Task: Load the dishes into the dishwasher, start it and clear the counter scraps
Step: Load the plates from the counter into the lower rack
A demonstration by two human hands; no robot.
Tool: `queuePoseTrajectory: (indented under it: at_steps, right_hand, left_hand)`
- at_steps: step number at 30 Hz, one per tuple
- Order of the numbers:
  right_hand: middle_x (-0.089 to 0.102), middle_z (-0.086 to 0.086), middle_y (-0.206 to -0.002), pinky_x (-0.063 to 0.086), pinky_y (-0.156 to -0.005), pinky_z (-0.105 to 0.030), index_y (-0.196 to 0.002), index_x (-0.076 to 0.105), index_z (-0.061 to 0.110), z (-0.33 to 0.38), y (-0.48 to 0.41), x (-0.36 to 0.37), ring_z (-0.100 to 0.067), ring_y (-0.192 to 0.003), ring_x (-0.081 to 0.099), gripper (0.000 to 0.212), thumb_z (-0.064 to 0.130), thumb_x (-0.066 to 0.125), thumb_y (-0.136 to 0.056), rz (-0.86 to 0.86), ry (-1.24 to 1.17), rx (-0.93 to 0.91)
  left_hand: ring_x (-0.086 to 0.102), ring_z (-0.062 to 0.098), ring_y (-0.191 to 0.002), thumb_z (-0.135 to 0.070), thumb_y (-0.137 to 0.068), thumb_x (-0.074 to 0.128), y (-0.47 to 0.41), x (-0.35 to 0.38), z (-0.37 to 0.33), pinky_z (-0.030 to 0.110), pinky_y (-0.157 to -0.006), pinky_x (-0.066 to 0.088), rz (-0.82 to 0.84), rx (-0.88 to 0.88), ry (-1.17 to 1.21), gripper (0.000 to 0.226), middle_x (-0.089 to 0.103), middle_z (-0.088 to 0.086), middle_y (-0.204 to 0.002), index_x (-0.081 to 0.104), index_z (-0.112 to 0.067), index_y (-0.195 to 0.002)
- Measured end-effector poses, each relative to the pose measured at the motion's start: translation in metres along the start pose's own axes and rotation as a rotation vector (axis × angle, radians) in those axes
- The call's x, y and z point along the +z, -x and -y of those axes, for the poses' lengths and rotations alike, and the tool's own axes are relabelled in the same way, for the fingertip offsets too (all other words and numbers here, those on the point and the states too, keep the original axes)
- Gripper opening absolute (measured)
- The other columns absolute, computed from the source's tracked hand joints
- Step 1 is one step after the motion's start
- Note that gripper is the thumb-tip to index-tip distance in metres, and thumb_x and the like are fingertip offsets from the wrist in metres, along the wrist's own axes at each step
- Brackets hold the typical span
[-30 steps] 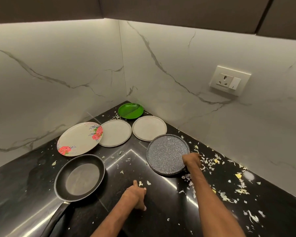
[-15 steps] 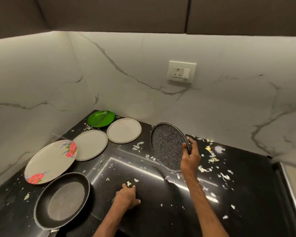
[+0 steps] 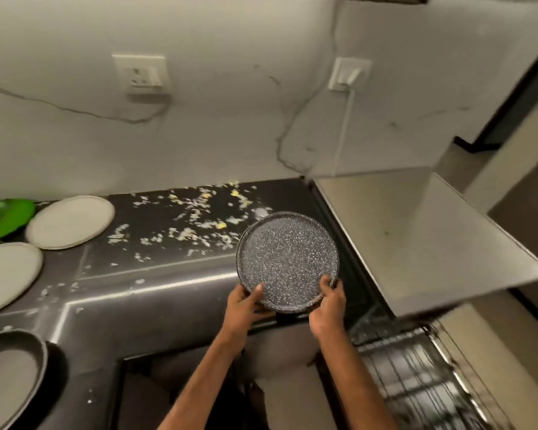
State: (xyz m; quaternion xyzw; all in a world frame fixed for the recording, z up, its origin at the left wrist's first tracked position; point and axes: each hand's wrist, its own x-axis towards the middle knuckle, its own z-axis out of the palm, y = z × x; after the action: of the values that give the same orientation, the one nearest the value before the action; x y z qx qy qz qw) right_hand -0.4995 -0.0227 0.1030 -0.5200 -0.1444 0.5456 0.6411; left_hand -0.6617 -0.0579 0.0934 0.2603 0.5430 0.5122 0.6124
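Both hands now grip the speckled plate [image 3: 288, 259], held off the counter [image 3: 168, 290] at its right end. The left hand [image 3: 246, 301], flat on the counter half a second ago, has joined the right hand [image 3: 328, 305], thumbs curled over the near rim. Scraps [image 3: 199, 212] lie scattered behind the plate, and a wire rack [image 3: 416, 383] shows at lower right.

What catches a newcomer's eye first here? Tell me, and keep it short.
The speckled plate, centre frame, is gripped at its near rim by the left hand and right hand. Behind it, pale scraps litter the black counter up to the wall. A wire rack shows at lower right, below counter level.
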Motion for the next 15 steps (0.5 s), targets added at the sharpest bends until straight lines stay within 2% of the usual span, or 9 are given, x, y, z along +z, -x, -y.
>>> queuePoseTrajectory:
  at_steps: [2,4,6,8,10,11,13,15]
  right_hand:
    - [0.070,-0.009,-0.101,0.053,-0.078,-0.036,-0.115,0.061,0.010,0.013,0.021,-0.054,-0.024,-0.090,0.066,0.030,-0.006,0.057,-0.090,0.002,0.034,0.043]
    - [0.074,-0.008,-0.092,0.057,-0.069,-0.034,-0.114,0.061,0.008,0.032,0.042,-0.102,-0.022,-0.080,0.071,0.036,-0.013,0.058,-0.085,0.058,0.090,0.082]
    - [0.077,-0.004,-0.093,0.060,-0.066,-0.033,-0.115,0.060,0.012,0.053,0.063,-0.145,-0.020,-0.081,0.074,0.036,-0.011,0.057,-0.087,0.106,0.140,0.088]
    - [0.077,-0.003,-0.102,0.062,-0.074,-0.036,-0.119,0.059,0.015,0.073,0.078,-0.183,-0.021,-0.090,0.074,0.034,-0.002,0.061,-0.090,0.125,0.166,0.088]
    - [0.074,-0.006,-0.110,0.060,-0.082,-0.042,-0.121,0.059,0.012,0.086,0.085,-0.218,-0.024,-0.097,0.073,0.034,0.010,0.067,-0.089,0.110,0.204,0.076]
    - [0.073,-0.008,-0.114,0.058,-0.088,-0.047,-0.124,0.059,0.010,0.091,0.088,-0.234,-0.027,-0.103,0.071,0.043,0.018,0.074,-0.085,0.097,0.240,0.065]
    - [0.069,-0.011,-0.123,0.049,-0.101,-0.058,-0.132,0.055,0.008,0.099,0.094,-0.264,-0.031,-0.113,0.067,0.073,0.034,0.088,-0.072,0.075,0.306,0.048]
    - [0.066,-0.011,-0.128,0.044,-0.104,-0.062,-0.137,0.051,0.010,0.102,0.097,-0.290,-0.032,-0.117,0.064,0.092,0.042,0.092,-0.062,0.017,0.299,0.012]
  left_hand:
    - [0.070,0.030,-0.098,-0.011,-0.102,0.053,0.017,0.023,0.018,0.037,-0.069,0.061,-0.040,0.024,0.047,0.022,0.071,0.013,-0.110,0.059,-0.005,-0.121]
    - [0.068,0.027,-0.103,-0.012,-0.102,0.052,0.032,0.043,0.027,0.038,-0.081,0.059,-0.053,0.066,0.050,0.023,0.071,0.011,-0.113,0.060,-0.006,-0.123]
    - [0.069,0.021,-0.097,-0.014,-0.102,0.053,0.050,0.067,0.028,0.035,-0.084,0.058,-0.017,0.115,0.045,0.018,0.072,0.007,-0.106,0.064,-0.009,-0.116]
    - [0.068,0.014,-0.083,-0.017,-0.101,0.056,0.064,0.089,0.028,0.026,-0.072,0.058,0.044,0.161,-0.004,0.014,0.073,0.001,-0.092,0.066,-0.010,-0.106]
    - [0.065,0.013,-0.077,-0.022,-0.099,0.060,0.071,0.106,0.034,0.026,-0.067,0.055,0.142,0.185,-0.098,0.018,0.070,0.000,-0.083,0.068,-0.007,-0.098]
    - [0.062,0.016,-0.077,-0.028,-0.098,0.063,0.074,0.114,0.039,0.030,-0.069,0.053,0.210,0.186,-0.158,0.025,0.067,0.003,-0.082,0.068,-0.004,-0.095]
    - [0.057,0.021,-0.077,-0.046,-0.091,0.067,0.082,0.130,0.054,0.038,-0.072,0.049,0.327,0.176,-0.276,0.045,0.062,0.008,-0.082,0.065,-0.001,-0.094]
    - [0.059,0.020,-0.078,-0.055,-0.085,0.069,0.087,0.148,0.074,0.039,-0.074,0.050,0.360,0.143,-0.340,0.051,0.065,0.006,-0.084,0.068,-0.005,-0.096]
